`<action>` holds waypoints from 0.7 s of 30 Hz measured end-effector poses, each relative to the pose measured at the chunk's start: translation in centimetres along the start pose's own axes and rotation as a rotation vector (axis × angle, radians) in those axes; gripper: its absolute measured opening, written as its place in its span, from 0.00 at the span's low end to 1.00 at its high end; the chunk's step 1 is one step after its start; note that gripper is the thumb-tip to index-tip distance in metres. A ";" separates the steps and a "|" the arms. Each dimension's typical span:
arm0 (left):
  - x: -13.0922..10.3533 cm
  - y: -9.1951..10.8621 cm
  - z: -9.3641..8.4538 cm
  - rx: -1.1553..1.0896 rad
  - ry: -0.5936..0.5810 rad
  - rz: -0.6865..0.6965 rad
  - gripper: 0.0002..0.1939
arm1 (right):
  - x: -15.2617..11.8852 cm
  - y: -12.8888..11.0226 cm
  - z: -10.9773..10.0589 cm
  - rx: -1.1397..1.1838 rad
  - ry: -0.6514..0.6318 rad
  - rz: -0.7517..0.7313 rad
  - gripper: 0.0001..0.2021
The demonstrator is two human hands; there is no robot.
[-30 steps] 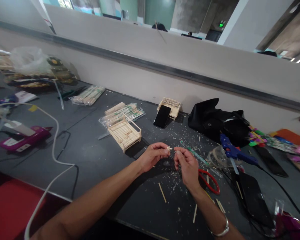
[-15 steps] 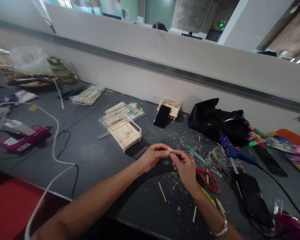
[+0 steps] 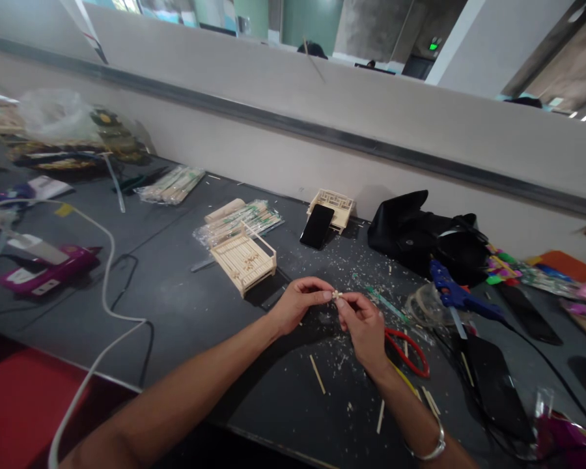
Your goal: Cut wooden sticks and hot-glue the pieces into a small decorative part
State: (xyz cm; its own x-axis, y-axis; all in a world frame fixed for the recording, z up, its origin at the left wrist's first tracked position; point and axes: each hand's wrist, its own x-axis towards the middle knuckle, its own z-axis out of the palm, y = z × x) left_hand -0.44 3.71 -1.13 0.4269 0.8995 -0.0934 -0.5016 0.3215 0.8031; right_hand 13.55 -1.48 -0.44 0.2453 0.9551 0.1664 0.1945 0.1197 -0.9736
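Note:
Between my fingertips is a tiny pale wooden piece (image 3: 336, 296), cross-like in outline and made of short stick bits. My left hand (image 3: 303, 303) pinches it from the left, thumb and forefinger pressed together. From the right, my right hand (image 3: 364, 322) grips its other side in the same way. Just beyond my left hand stands a miniature bed-like frame (image 3: 241, 260) of wooden sticks, with several small bits lying on its slats. Red-handled scissors or pliers (image 3: 413, 355) lie beside my right wrist, partly hidden by it.
A black phone (image 3: 317, 227) leans on a small stick-built bench (image 3: 339, 207). A blue glue gun (image 3: 461, 296) rests at the right near a black bag (image 3: 420, 228). Bagged sticks (image 3: 261, 218) lie behind the frame. A purple power strip (image 3: 49, 273) and white cable are left; wood scraps litter the table.
My hands have shifted very slightly to the right. The small wooden piece now shows more between my fingertips, its cross-like outline clearer.

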 end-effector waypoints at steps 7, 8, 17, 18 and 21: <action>0.2 0.3 -0.1 -0.030 0.084 0.044 0.20 | 0.0 0.0 0.0 0.127 0.016 0.061 0.11; 0.3 0.3 -0.1 -0.018 0.094 0.051 0.20 | 0.0 0.1 0.0 0.130 0.018 0.062 0.11; 0.2 0.3 -0.4 0.168 0.067 0.112 0.21 | 0.1 -0.1 0.0 0.099 0.014 0.119 0.12; 0.1 0.3 -0.3 0.207 0.050 0.124 0.22 | 0.2 -0.1 0.0 0.092 0.009 0.129 0.12; -0.3 0.4 -0.1 0.314 0.011 0.162 0.23 | 0.2 -0.1 0.0 0.069 -0.004 0.146 0.13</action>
State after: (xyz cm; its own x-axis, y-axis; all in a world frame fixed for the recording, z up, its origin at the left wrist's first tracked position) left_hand -0.80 3.61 -0.88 0.3512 0.9352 0.0452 -0.3058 0.0689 0.9496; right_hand 13.52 -1.31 -0.29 0.2621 0.9648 0.0215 0.0908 -0.0025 -0.9959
